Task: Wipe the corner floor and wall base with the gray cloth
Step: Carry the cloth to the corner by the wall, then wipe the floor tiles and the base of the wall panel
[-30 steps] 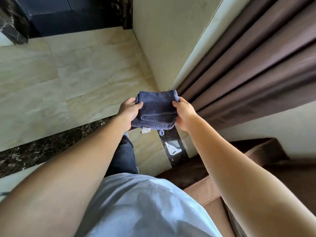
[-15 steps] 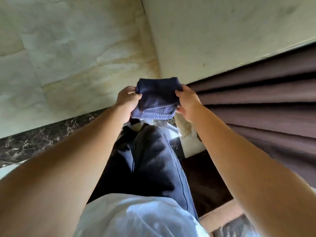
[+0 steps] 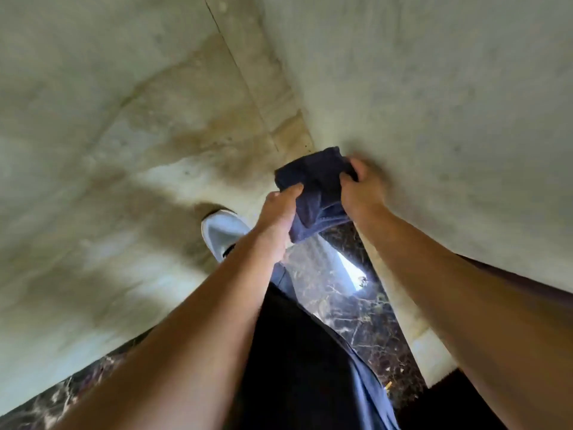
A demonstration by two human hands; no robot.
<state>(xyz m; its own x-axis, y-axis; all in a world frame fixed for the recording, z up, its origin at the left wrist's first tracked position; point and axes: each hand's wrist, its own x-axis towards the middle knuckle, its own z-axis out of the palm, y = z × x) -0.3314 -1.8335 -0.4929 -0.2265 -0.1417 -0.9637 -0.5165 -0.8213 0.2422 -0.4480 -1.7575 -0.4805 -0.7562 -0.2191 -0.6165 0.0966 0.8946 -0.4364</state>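
Observation:
A folded dark blue-gray cloth [image 3: 313, 193] is held between both hands, low and close to where the beige marble floor [image 3: 124, 135] meets the pale wall [image 3: 434, 103]. My left hand [image 3: 279, 212] grips its near left edge. My right hand [image 3: 359, 187] clasps its right side, fingers curled over the top, knuckles near the wall. The wall base [image 3: 279, 97] runs up and to the left from the cloth. The frame is motion-blurred.
My white shoe [image 3: 221, 234] and dark trouser leg [image 3: 304, 352] stand just left of and below the cloth. A dark veined marble strip [image 3: 356, 311] with a bright glare patch lies under my arms and runs to the lower left.
The view has dropped much closer to the floor. Both hands moved the cloth down and right toward the wall base. The brown curtain has left the frame and my shoe has appeared.

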